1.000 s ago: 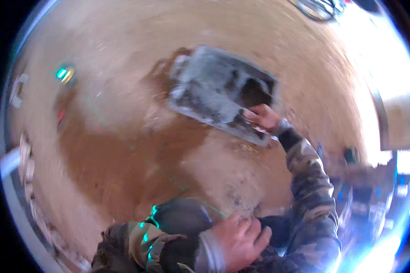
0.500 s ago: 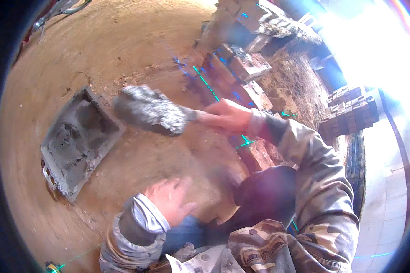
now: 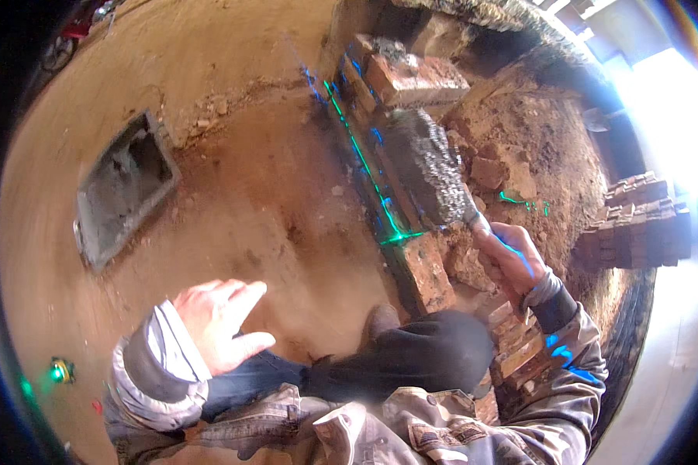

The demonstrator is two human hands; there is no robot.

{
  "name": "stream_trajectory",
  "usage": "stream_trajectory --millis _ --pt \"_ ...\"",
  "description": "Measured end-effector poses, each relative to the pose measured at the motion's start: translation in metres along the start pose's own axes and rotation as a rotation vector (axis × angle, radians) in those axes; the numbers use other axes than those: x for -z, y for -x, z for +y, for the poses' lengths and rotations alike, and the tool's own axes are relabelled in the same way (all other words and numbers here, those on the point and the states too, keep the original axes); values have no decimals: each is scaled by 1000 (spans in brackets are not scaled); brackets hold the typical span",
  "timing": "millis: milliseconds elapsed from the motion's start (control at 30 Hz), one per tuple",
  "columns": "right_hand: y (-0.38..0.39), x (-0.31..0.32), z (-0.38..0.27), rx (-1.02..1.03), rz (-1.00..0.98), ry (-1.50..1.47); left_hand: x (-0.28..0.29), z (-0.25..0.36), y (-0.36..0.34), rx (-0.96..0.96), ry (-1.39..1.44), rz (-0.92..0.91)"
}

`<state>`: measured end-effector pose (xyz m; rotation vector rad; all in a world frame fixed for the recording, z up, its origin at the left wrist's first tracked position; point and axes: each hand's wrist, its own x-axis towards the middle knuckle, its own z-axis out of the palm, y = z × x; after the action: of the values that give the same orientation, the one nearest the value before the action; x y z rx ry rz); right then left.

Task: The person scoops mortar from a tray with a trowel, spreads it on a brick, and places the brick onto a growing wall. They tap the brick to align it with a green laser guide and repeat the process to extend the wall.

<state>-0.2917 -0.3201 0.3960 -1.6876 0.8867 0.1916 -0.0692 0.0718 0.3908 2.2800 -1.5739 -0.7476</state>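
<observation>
My right hand (image 3: 512, 254) is closed round the handle of a trowel. The trowel (image 3: 433, 167) carries a heap of wet grey mortar and is over the low brick course, just short of a raised brick (image 3: 415, 80) with mortar on top. Near the trowel's handle end lies another brick (image 3: 428, 273) of the course. A green laser line (image 3: 358, 155) runs along the course's left edge, with a short cross line at its near end. My left hand (image 3: 219, 319) hangs over the dirt floor with fingers apart, holding nothing.
On the floor at left is a grey mortar tray (image 3: 169, 177), part filled. A small device with a green light (image 3: 60, 370) stands at lower left. Stacked bricks (image 3: 636, 225) are at right. Loose rubble and soil (image 3: 551, 155) lie beyond the course, broken bricks (image 3: 516, 341) by my knee.
My right hand has swung the loaded trowel rightward, from beside the tray to over the brick course. My left hand has shifted left in the view. The view itself has turned toward the right.
</observation>
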Motion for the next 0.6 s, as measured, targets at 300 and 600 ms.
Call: stream_trajectory --millis 300,600 --pt "-11 87 49 -21 28 -10 -17 98 -13 103 -13 -108" --pt "-44 83 54 217 -16 -81 -22 156 -6 196 -5 -59"
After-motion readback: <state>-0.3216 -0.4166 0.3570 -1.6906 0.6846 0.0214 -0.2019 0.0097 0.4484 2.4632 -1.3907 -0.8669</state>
